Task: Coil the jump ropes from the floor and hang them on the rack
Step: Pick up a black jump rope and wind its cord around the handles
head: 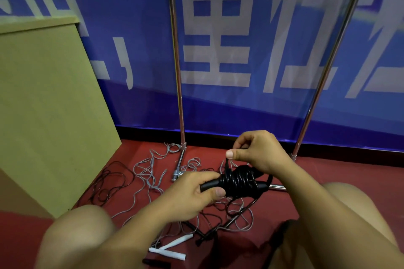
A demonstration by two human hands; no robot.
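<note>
While the left hand (197,194) grips the black jump rope's handles (234,181), the right hand (255,152) pinches its cord above the coil.

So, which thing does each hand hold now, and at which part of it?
The left hand grips the black jump rope by its handle end. The right hand pinches a strand of the same rope's cord above the wound bundle.

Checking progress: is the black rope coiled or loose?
Mostly coiled: black rope wraps its handles, gripped by left hand; right hand pinches the end.
</note>
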